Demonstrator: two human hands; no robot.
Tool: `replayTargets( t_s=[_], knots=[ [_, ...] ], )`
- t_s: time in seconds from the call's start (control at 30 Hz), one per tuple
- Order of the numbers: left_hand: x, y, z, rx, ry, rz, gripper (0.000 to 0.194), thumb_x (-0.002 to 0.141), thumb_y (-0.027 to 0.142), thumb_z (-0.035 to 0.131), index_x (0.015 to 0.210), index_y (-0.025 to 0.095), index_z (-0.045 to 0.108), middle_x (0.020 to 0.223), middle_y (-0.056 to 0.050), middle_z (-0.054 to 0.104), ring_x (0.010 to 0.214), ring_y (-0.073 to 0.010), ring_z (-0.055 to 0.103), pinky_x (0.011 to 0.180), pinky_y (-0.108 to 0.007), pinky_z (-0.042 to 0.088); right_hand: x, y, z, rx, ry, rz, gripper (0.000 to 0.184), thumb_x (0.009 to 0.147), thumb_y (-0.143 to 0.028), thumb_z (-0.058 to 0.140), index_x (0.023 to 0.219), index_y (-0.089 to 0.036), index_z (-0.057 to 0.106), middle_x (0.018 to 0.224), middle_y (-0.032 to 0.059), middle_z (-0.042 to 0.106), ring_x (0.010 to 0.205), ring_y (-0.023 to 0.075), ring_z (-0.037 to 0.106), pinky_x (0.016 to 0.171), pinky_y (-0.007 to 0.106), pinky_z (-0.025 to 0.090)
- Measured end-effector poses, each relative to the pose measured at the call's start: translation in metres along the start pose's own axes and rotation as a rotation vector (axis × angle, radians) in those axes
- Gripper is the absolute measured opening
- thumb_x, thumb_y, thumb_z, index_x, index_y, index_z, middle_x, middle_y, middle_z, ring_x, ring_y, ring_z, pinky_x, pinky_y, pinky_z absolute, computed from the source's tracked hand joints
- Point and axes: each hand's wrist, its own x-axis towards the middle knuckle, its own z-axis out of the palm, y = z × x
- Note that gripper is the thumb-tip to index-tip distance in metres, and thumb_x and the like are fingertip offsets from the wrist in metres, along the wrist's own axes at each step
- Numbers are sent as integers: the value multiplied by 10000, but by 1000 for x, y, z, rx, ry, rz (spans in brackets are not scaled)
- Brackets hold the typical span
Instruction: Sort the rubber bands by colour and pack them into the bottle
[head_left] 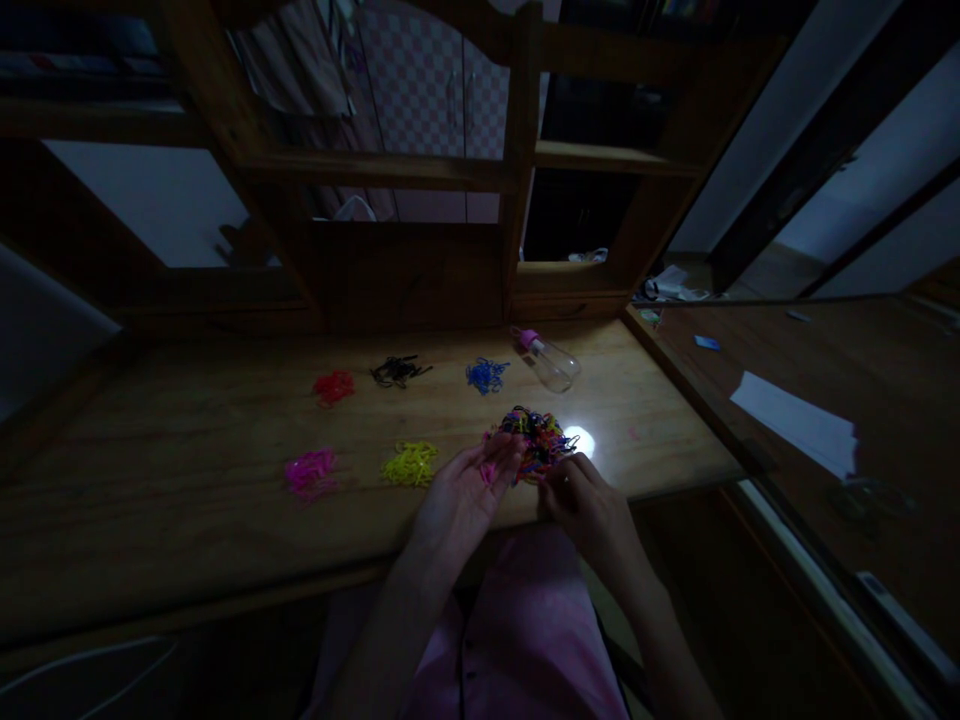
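Note:
My left hand (466, 500) is turned palm up and cupped, with a few pink rubber bands (488, 473) lying in it by the fingers. Beside it is a mixed pile of multicoloured rubber bands (538, 440) on the wooden desk (225, 540). My right hand (589, 500) is at the pile's near right edge, its thumb and fingertips pinched together; what they hold is too small to make out. Single-colour heaps lie further left and back: yellow bands (409, 464), pink bands (310, 473), red bands (333, 387), black bands (399, 371) and blue bands (487, 375).
A clear bottle with a purple cap (556, 366) lies on its side behind the pile. Wooden shelving (405, 275) rises along the desk's back edge. To the right, a lower brown surface (720, 400) carries white paper (795, 422) and a small blue card (706, 342).

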Motion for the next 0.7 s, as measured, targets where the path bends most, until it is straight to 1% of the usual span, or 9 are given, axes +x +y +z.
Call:
replayTargets(
  t_s=[0.1, 0.23, 0.33, 0.47, 0.6, 0.7],
  knots=[
    [-1, 1, 1, -40, 12, -3, 251, 873, 65, 441, 988, 11, 657, 1017, -182, 703, 1061, -247, 666, 904, -309, 583, 1, 0, 1, -55, -7, 5, 135, 931, -326, 525, 926, -199, 570, 979, 58, 617, 765, 173, 644, 604, 251, 456],
    [-2, 1, 3, -73, 37, 3, 241, 867, 44, 440, 977, -2, 649, 988, -192, 699, 1037, -264, 675, 856, -311, 601, -1, -2, -4, -89, -42, 16, 177, 951, -364, 500, 936, -201, 567, 985, 62, 605, 756, 172, 641, 599, 253, 457],
    [-2, 1, 5, -76, 55, -6, 234, 871, 48, 436, 953, 6, 651, 962, -189, 700, 1017, -257, 683, 861, -309, 599, -2, -2, -9, -80, -73, 21, 165, 965, -348, 482, 956, -206, 565, 991, 59, 596, 765, 170, 641, 614, 255, 465],
    [-1, 1, 6, -87, 54, -13, 242, 869, 41, 427, 948, 20, 655, 966, -180, 702, 999, -238, 689, 879, -310, 593, -1, -3, -11, -116, -94, 6, 184, 979, -345, 450, 929, -199, 551, 980, 68, 594, 738, 167, 637, 579, 252, 449],
    [-3, 1, 6, -86, 35, -3, 237, 865, 33, 439, 963, -4, 652, 997, -192, 696, 998, -238, 688, 877, -303, 591, 0, -3, -10, -162, -103, 2, 144, 964, -312, 474, 920, -189, 532, 968, 72, 592, 726, 169, 634, 549, 249, 428],
    [-4, 2, 6, -87, 37, 3, 237, 862, 36, 445, 966, -17, 652, 1000, -196, 696, 1004, -248, 686, 885, -305, 587, 0, -1, -9, -157, -95, -6, 127, 957, -305, 484, 938, -189, 530, 972, 67, 589, 727, 170, 633, 541, 251, 424]
  ],
)
